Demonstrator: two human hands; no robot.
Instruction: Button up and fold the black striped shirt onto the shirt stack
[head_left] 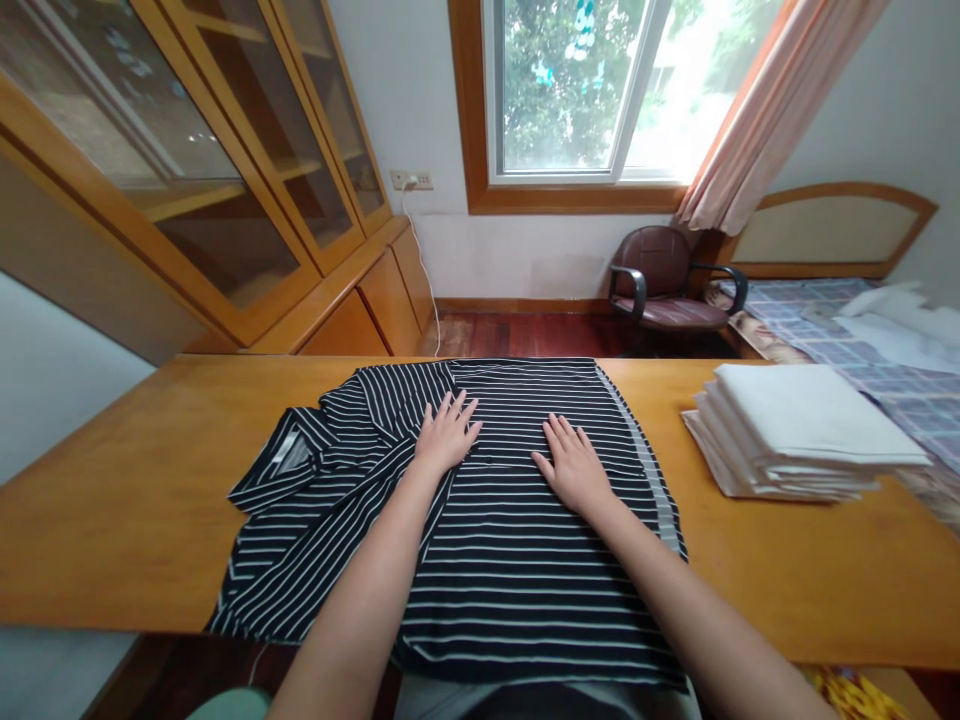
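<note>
A black shirt with thin white stripes [495, 560] lies spread on the wooden table [150, 480], its collar and a sleeve towards the left. My left hand [447, 436] rests flat on it near the collar side, fingers stretched out. My right hand [573, 466] lies flat on the middle of the shirt, fingers apart. Neither hand holds anything. The shirt's lower edge hangs over the table's near edge.
A stack of folded white cloths [802, 430] sits on the table at the right. A glass-fronted wooden cabinet [225, 180] runs along the left wall. Beyond the table stand a brown armchair [667, 285], a bed [862, 330] and a window [600, 90].
</note>
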